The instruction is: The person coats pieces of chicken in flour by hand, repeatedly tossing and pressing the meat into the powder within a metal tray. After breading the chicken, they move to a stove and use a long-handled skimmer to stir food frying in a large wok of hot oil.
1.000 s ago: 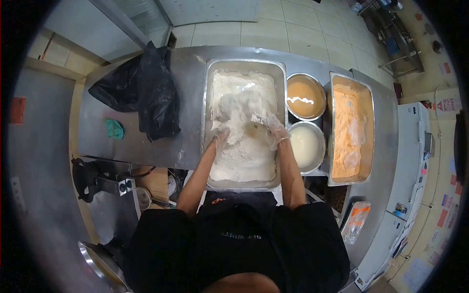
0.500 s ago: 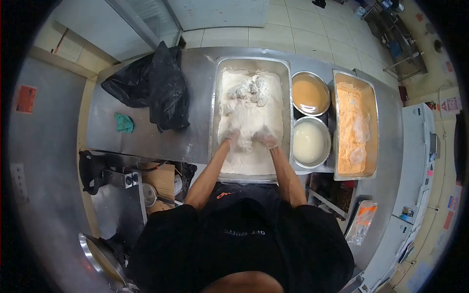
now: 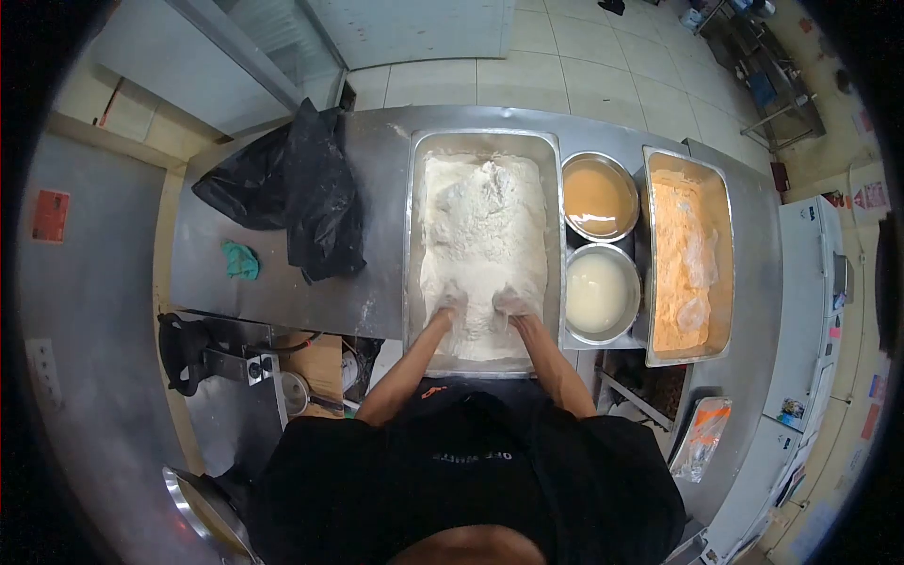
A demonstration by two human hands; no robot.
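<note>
A deep metal tray (image 3: 411, 245) full of white flour (image 3: 476, 250) stands in front of me. At its far end the flour heaps over lumpy pieces (image 3: 494, 184) that I cannot identify. My left hand (image 3: 451, 303) is in the flour on the near left side, and my right hand (image 3: 512, 301) is level with it on the right, a short gap apart. Both are dusted white and smeared by motion. The fingers are partly buried, so whether they close on anything does not show.
Right of the tray stand a bowl of orange-brown liquid (image 3: 598, 196), a bowl of pale liquid (image 3: 597, 294) and a tray of orange mix (image 3: 678, 264). Black plastic bags (image 3: 320, 202) and a green cloth (image 3: 240, 261) lie left. A wrapped package (image 3: 702, 438) sits at lower right.
Flour now covers more of the lumpy pieces at the far end. My hands have drawn slightly nearer to me within the tray. The whole view has shifted a little downward.
</note>
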